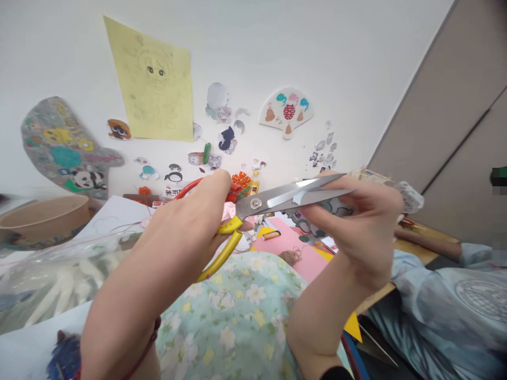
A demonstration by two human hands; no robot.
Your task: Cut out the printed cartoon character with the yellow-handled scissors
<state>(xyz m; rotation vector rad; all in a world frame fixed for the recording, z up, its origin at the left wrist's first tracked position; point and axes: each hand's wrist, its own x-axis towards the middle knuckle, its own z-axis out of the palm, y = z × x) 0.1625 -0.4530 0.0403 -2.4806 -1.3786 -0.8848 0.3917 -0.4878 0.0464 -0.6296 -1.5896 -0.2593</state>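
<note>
My left hand (pixel 198 206) is wrapped round the handles of a pair of scissors (pixel 253 203), which have red and yellow grips. The steel blades point to the right and stand slightly apart. A small pale scrap of paper (pixel 303 196) lies between them. My right hand (pixel 360 221) is closed near the blade tips, its thumb below them and its fingers behind. It pinches a paper cutout (pixel 338 207) with dark outlines, mostly hidden by the blades and the hand.
Pink paper (pixel 281 243) lies beyond my hands, with a twine bundle (pixel 291 256) and a glue stick (pixel 271 235). A brown bowl (pixel 43 216) and a clear plastic bag (pixel 67 279) are on the left. At right sits another person (pixel 455 290). Cutouts cover the wall (pixel 245 47).
</note>
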